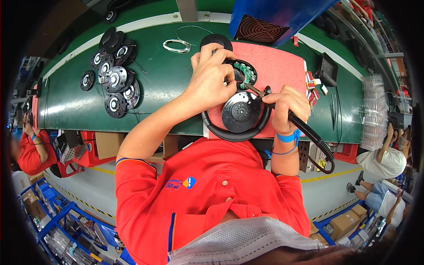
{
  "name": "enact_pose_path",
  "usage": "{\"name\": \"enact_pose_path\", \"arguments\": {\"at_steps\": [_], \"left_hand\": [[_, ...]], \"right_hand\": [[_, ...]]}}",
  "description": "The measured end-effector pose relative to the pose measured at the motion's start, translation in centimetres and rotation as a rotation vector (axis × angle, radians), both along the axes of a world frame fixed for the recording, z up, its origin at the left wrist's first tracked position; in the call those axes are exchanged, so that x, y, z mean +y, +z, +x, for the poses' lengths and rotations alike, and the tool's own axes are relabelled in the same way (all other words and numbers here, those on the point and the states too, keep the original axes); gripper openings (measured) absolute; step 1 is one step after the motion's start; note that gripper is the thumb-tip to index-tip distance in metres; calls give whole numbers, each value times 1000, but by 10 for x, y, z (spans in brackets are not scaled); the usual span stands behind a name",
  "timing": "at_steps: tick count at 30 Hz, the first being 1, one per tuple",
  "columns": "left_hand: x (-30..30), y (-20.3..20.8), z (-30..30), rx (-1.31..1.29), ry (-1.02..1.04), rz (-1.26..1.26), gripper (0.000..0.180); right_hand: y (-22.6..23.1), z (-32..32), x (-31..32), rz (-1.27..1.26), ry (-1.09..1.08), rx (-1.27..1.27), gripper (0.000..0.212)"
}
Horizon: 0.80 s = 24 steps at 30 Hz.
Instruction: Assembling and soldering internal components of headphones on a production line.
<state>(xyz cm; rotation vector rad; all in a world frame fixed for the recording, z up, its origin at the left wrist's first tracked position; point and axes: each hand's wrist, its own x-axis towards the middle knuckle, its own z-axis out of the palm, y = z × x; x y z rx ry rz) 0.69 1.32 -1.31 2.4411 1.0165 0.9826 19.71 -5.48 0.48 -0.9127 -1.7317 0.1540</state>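
A black headphone headband [247, 133] curves over a pink foam mat [282, 66] in front of me. Inside one open ear cup sits a green circuit board [243, 72]. My left hand [211, 77] is closed at this cup's left side, fingers curled and pinched; what they grip is hidden. My right hand [289, 105] is wrapped round a soldering iron [268, 98], its tip touching or very close to the board's lower edge. Below the board lies a round black perforated disc [241, 111]. Another black disc [216, 42] rests just beyond my left hand.
Several round speaker drivers [115, 79] with thin wires are heaped on the green bench [163, 97] at left. A coil of thin wire [176, 46] lies farther back. A blue box with a fan grille [263, 28] stands behind the mat. Tweezers [334, 110] and stacked clear trays [374, 112] are at right.
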Motion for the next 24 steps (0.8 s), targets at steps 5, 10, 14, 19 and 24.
{"name": "enact_pose_path", "arguments": {"at_steps": [5, 10, 14, 19, 24], "left_hand": [[1, -2, 0, 13, 1, -2, 6], [4, -6, 1, -27, -63, -12, 4], [5, -4, 2, -21, -86, 2, 3], [10, 1, 5, 56, -165, 71, 2], [14, 4, 4, 145, -205, 97, 6]], "right_hand": [[0, 1, 0, -3, -24, 42, 37], [1, 3, 0, 10, -34, 53, 38], [-1, 4, 0, 6, -25, 41, 37], [-3, 4, -1, -20, -2, 33, 35], [-1, 3, 0, -35, 10, 10, 32]]}}
